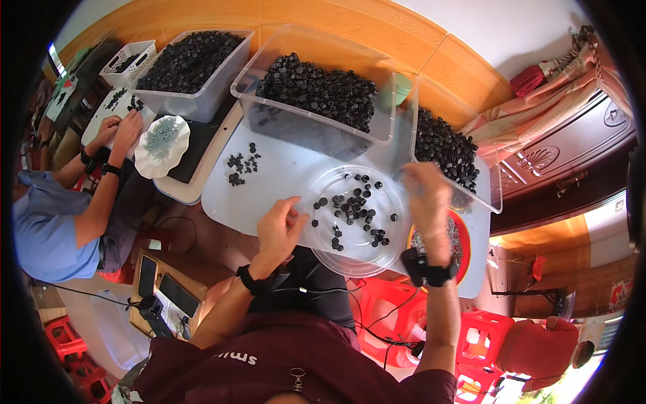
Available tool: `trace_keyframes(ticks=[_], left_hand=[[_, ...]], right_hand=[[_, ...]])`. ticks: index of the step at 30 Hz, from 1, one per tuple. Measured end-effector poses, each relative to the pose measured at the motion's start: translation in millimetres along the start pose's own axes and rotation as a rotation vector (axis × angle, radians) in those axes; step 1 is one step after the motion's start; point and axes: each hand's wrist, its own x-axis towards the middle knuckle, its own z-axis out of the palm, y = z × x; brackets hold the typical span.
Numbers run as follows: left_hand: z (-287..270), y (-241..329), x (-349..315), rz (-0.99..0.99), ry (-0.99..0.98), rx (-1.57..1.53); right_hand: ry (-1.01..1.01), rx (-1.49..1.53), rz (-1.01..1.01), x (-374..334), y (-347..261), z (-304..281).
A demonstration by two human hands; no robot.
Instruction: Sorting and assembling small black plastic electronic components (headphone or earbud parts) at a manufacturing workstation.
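My left hand (pixel 281 230) is at the left edge of a clear round tray (pixel 319 250), with its fingers curled inward; anything between them is too small or hidden to make out. On the tray lie scattered small black plastic caps (pixel 353 209). Blurred by motion, my right hand (pixel 428 195) is over the tray's right side, close to the front of a clear bin (pixel 486 192) of black parts. Its fingers are smeared, so what it holds is not visible. Below it, partly covered by my forearm, stands a red-rimmed bowl (pixel 464 249) of small metal pieces, perhaps screws.
Two large clear bins (pixel 313 138) (pixel 171 104) heaped with black parts stand along the back. A small cluster of black pieces (pixel 242 165) lies on the white table (pixel 225 205). At left, another person's hands (pixel 124 131) work beside a white plate (pixel 143 161). Red stools (pixel 383 310) stand below.
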Motion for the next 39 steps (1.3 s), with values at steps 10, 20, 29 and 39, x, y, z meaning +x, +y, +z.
trace_keyframes(ticks=[10,20,29,39], left_hand=[[7.5,3.1,-4.0,0.193,-0.015,0.387],[11.8,2.4,-7.9,0.226,0.045,0.457],[13.9,0.1,-8.4,0.214,0.028,0.496],[15.7,-0.8,-9.7,0.217,0.017,0.507]], right_hand=[[-0.483,-0.155,0.086,-31.2,3.7,96.2],[-0.563,-0.154,-0.041,-67.9,-23.2,81.0],[-0.573,-0.021,0.151,-57.6,-36.1,58.1],[-0.522,0.050,0.107,-71.3,-8.8,83.3]])
